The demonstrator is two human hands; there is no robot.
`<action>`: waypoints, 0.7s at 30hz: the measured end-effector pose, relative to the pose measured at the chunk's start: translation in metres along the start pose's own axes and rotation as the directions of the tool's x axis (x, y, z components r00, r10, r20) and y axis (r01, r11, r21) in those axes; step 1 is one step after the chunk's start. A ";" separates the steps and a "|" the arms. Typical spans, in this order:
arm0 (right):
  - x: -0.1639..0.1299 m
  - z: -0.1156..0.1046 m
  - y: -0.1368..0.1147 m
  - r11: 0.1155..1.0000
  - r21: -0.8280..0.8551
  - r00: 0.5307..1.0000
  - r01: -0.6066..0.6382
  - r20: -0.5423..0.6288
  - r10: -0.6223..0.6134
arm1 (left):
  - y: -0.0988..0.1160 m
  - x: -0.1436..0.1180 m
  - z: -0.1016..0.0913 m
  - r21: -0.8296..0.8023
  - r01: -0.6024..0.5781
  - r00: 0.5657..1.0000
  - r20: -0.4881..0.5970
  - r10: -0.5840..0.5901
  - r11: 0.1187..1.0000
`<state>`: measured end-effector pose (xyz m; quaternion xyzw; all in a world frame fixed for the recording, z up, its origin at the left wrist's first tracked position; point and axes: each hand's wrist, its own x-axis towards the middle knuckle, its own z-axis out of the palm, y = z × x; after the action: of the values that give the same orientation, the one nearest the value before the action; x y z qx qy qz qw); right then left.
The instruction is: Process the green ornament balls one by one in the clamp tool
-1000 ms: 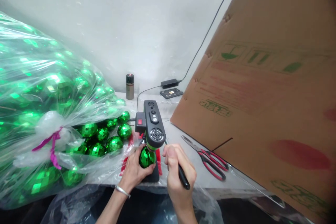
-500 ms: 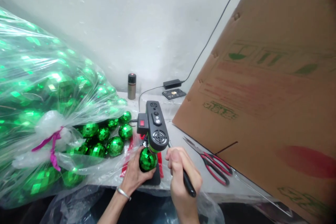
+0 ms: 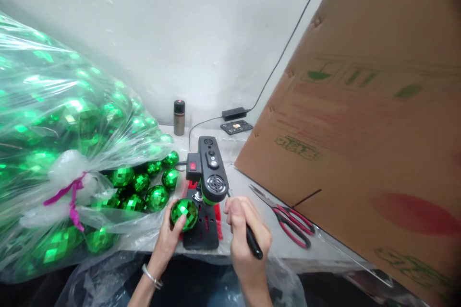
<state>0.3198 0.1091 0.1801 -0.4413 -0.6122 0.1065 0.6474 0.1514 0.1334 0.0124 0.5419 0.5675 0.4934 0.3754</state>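
Two bare hands work at a small black drill press (image 3: 208, 187): left hand (image 3: 168, 236) cups a green faceted ball (image 3: 184, 213) just left of it, fingers curled around it, while right hand (image 3: 242, 235) grips its lever handle (image 3: 252, 243), fingers wrapped tight.

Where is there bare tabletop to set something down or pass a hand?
One bare strip runs between the small drill press and the scissors, up toward the cardboard sheet. Another lies behind the press, between the small can and the black adapter. Left of the press it is crowded: loose green balls and the bag.
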 end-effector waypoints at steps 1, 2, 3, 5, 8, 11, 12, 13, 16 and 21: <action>0.000 0.000 0.000 1.000 0.002 1.000 0.005 0.003 -0.005 | 0.001 0.002 0.004 0.004 0.002 1.000 0.004 -0.002 1.000; 0.000 0.000 0.000 1.000 0.007 1.000 0.007 0.005 -0.007 | 0.003 0.003 0.008 0.007 0.004 1.000 0.014 -0.004 1.000; 0.000 0.000 0.001 1.000 0.014 1.000 0.009 0.010 -0.009 | 0.004 0.004 0.011 0.003 0.008 0.999 0.032 -0.008 1.000; -0.001 0.000 0.001 1.000 0.026 1.000 0.013 0.019 -0.014 | 0.007 0.005 0.017 0.018 -0.011 0.998 0.065 0.009 1.000; -0.002 0.000 0.002 0.999 0.032 1.000 0.016 0.023 -0.017 | 0.007 0.004 0.022 0.057 -0.044 0.996 0.074 0.039 0.997; -0.003 -0.001 0.002 0.999 0.031 1.000 0.007 0.023 -0.007 | 0.005 0.004 0.026 0.097 -0.084 0.993 0.088 0.076 0.992; -0.003 -0.001 0.002 0.999 0.034 1.000 0.005 0.022 -0.006 | 0.004 0.004 0.028 0.104 -0.096 0.992 0.091 0.087 0.990; -0.003 -0.001 0.002 0.999 0.036 1.000 0.006 0.021 -0.006 | 0.003 0.004 0.029 0.108 -0.105 0.991 0.092 0.095 0.989; -0.003 -0.001 0.001 0.999 0.038 1.000 0.000 0.011 -0.001 | 0.001 0.003 0.033 0.108 -0.113 0.990 0.098 0.103 0.988; -0.002 0.001 -0.001 0.999 0.038 0.999 -0.032 -0.007 0.032 | -0.002 0.004 0.034 0.112 -0.120 0.988 0.112 0.107 0.987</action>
<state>0.3179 0.1072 0.1790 -0.4393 -0.6005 0.1266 0.6561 0.1829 0.1422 0.0032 0.6198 0.5433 0.4503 0.3433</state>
